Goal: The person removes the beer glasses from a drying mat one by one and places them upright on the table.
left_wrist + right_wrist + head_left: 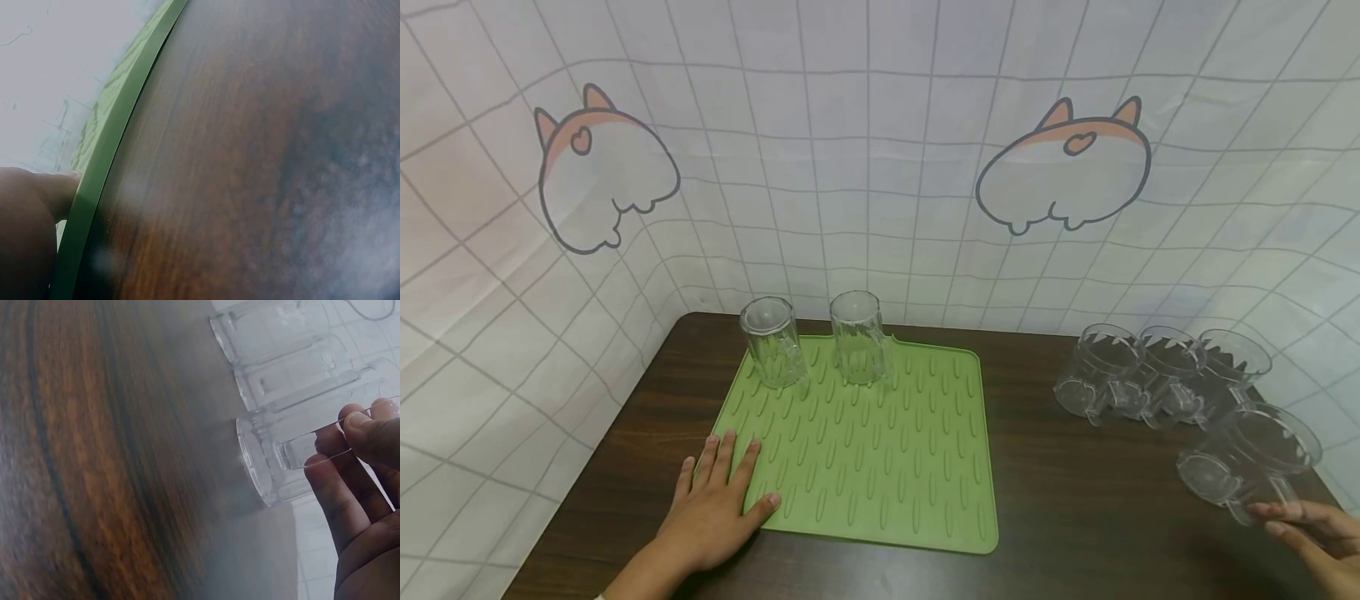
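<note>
At the right, my right hand (1318, 542) holds the handle of a clear glass mug (1247, 458). The right wrist view shows the thumb and fingers (340, 503) round that handle (303, 450). This mug is upright, its base close to the table; whether it touches is hard to tell. My left hand (711, 512) rests with fingers spread on the front left edge of a green ridged mat (880, 450). In the left wrist view only part of that hand (28, 212) shows beside the mat's edge (103, 156).
Two glass mugs, one at the back left corner (773, 342) and one beside it (859, 337), stand on the mat. Behind the held mug, three more mugs (1105, 358) stand upright in a row. The dark wooden table (1075, 508) meets a white grid-patterned curtain (917, 250).
</note>
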Demonstrator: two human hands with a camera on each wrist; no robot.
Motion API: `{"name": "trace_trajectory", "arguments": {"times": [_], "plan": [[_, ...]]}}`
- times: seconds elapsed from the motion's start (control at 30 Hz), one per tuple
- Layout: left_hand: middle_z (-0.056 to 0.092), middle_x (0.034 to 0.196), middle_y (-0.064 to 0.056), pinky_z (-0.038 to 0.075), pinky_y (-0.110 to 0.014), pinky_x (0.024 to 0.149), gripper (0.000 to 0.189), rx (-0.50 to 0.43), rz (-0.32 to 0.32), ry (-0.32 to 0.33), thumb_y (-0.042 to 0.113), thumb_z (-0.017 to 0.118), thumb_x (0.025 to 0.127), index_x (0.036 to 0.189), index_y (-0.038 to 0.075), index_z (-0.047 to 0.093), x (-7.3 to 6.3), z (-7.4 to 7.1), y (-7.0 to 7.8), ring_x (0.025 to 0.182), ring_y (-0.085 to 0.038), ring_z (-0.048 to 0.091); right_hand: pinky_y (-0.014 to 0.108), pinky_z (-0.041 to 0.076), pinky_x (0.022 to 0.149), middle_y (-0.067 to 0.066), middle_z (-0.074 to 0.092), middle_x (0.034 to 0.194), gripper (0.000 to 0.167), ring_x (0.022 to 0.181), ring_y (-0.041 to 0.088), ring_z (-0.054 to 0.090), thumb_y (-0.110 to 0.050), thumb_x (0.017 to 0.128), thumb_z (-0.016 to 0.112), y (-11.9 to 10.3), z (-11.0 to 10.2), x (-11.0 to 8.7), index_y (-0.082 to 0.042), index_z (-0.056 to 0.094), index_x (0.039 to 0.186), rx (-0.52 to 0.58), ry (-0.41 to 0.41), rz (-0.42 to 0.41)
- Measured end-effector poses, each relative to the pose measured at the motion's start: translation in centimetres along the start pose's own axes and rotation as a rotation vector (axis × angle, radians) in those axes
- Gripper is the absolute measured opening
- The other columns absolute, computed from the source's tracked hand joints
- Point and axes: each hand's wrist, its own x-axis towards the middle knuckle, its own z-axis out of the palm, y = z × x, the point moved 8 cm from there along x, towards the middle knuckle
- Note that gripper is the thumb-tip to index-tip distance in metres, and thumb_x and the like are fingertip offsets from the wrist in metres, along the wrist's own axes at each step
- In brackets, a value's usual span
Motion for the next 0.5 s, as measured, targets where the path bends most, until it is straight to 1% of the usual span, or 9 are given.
{"name": "trace_trajectory", "arguments": {"times": [0.1, 0.37, 0.43, 0.5], "plan": [[0.003, 0.167, -0.027, -0.003, -0.071, 0.115, 0.093, -0.003, -0.001, -0.007, 0.076, 0.037, 0.098, 0.164, 0.011, 0.024, 0.0, 0.1, 0.0, 0.152, -0.049, -0.005, 0.026, 0.05, 0.099, 0.027, 0.071, 0.115, 0.024, 0.109, 0.027, 0.071, 0.023, 0.09, 0.062, 0.1, -0.4, -0.1, 0.034, 0.05, 0.108, 0.021, -0.007, 0.005], [0.003, 0.168, -0.027, -0.003, -0.071, 0.114, 0.094, -0.006, 0.001, -0.004, 0.076, 0.037, 0.098, 0.164, 0.011, 0.025, 0.0, 0.1, -0.1, 0.152, -0.049, -0.005, 0.029, 0.046, 0.106, 0.035, 0.065, 0.12, 0.027, 0.117, 0.033, 0.067, 0.025, 0.092, 0.056, 0.2, -0.8, 0.0, 0.036, 0.043, 0.113, 0.129, -0.132, -0.062], [0.003, 0.168, -0.027, -0.003, -0.071, 0.115, 0.094, -0.006, 0.001, -0.001, 0.076, 0.037, 0.098, 0.164, 0.011, 0.025, 0.0, 0.1, -0.1, 0.152, -0.049, -0.005, 0.03, 0.045, 0.107, 0.035, 0.064, 0.122, 0.027, 0.119, 0.033, 0.066, 0.025, 0.093, 0.055, 0.2, -1.0, -0.1, 0.036, 0.042, 0.114, 0.135, -0.154, -0.066], [0.003, 0.168, -0.027, -0.003, -0.071, 0.115, 0.094, -0.008, -0.001, -0.004, 0.076, 0.037, 0.098, 0.164, 0.011, 0.025, 0.0, 0.1, -0.1, 0.152, -0.049, -0.005, 0.028, 0.046, 0.106, 0.031, 0.066, 0.122, 0.027, 0.118, 0.03, 0.067, 0.021, 0.094, 0.057, 0.3, -1.4, -0.2, 0.034, 0.045, 0.113, 0.102, -0.132, -0.05]]}}
